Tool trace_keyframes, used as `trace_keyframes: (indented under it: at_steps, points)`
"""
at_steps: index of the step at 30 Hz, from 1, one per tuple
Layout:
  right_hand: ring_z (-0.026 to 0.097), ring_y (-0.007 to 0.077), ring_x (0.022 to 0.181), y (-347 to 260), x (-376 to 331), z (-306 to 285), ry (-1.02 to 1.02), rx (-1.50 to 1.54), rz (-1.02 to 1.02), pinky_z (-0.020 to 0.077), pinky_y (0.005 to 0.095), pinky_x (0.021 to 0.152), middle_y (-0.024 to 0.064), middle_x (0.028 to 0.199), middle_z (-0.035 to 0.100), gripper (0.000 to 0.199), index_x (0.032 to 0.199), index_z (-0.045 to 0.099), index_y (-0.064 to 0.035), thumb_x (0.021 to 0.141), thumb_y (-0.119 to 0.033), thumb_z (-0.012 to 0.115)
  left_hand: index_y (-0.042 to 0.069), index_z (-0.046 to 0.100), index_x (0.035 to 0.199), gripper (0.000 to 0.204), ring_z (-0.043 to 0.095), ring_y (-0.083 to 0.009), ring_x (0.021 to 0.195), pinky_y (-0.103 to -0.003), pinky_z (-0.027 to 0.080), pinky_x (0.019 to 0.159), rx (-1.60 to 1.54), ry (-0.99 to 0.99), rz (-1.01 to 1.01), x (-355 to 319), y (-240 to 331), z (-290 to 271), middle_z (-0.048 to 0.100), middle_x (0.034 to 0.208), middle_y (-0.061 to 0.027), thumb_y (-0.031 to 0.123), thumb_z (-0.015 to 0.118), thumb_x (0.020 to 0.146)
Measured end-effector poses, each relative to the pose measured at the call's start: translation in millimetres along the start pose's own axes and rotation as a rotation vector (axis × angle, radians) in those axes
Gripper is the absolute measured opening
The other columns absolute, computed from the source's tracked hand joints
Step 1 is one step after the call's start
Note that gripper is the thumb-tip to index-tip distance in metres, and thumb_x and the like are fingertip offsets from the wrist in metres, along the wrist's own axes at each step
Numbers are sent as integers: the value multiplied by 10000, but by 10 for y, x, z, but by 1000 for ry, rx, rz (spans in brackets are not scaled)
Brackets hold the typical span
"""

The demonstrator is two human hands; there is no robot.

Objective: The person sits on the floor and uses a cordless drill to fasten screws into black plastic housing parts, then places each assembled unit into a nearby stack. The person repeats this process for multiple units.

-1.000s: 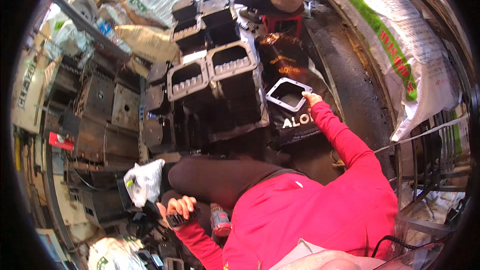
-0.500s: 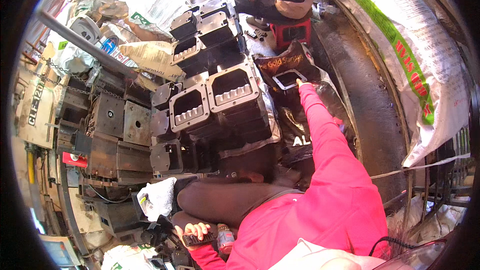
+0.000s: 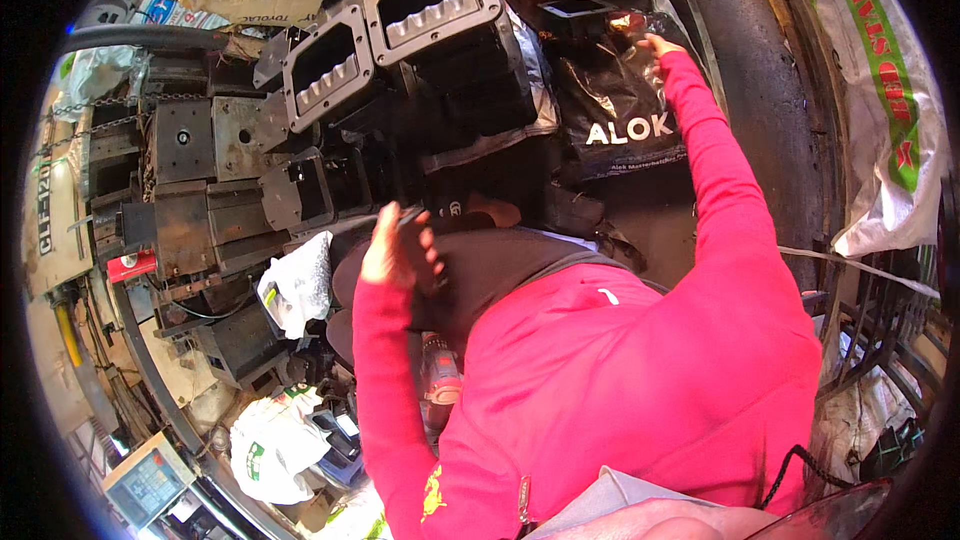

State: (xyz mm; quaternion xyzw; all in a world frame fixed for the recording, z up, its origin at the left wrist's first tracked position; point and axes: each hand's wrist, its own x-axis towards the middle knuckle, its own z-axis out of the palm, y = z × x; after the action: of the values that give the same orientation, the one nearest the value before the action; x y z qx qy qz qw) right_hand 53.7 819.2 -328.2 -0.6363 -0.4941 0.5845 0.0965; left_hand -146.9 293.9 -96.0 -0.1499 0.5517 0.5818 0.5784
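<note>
Right grip [image 3: 660, 46]: positioned above the black plastic sack [image 3: 625, 80]. Lateral passage rightward is open over the dark floor strip [image 3: 750, 80], bounded by the white woven sack with green stripe [image 3: 893, 120]. Leftward, black box-shaped housings with grey metal rims [image 3: 475, 85] obstruct.

Left grip [image 3: 395, 252]: housings block forward travel; crumpled white plastic bag [image 3: 298, 285] restricts the left side.
</note>
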Motion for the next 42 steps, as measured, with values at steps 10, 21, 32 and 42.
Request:
trace_keyframes:
  at_steps: [10,21,32,42]
  points:
    - [298,77,453,-208,-842,-396,-301,628,-49,315,236,423,-42,623,409,535,1272,547,-8,773,-120,393,-5,591,1208,518,590,-259,1097,-331,448,919,1203,22,547,714,-214,575,618,1186,-178,407,599,895]
    - [536,145,571,709,-739,972,-401,-455,-16,433,296,500,40,767,628,365,1103,686,-100,860,-352,583,55,561,1260,351,666,-176,891,-257,487,720,391,777,670,-1534,-1009,-1187,669,1082,-104,257,520,975]
    - [642,274,1023,2274,-2,2764,67,-535,60,493,385,899,80,1046,692,347,1038,716,-258,758,-451,645,101,646,1081,212,465,-31,514,-164,357,466,143,1266,604,-1350,-2193,-1599,605,694,11,243,591,934]
    - [675,252,912,2363,187,2928,72,-455,-34,514,386,817,68,1003,704,345,1025,711,-206,763,-428,683,65,639,991,184,388,-49,436,-184,307,406,145,1418,469,-1535,-2100,-1579,487,553,15,223,569,926]
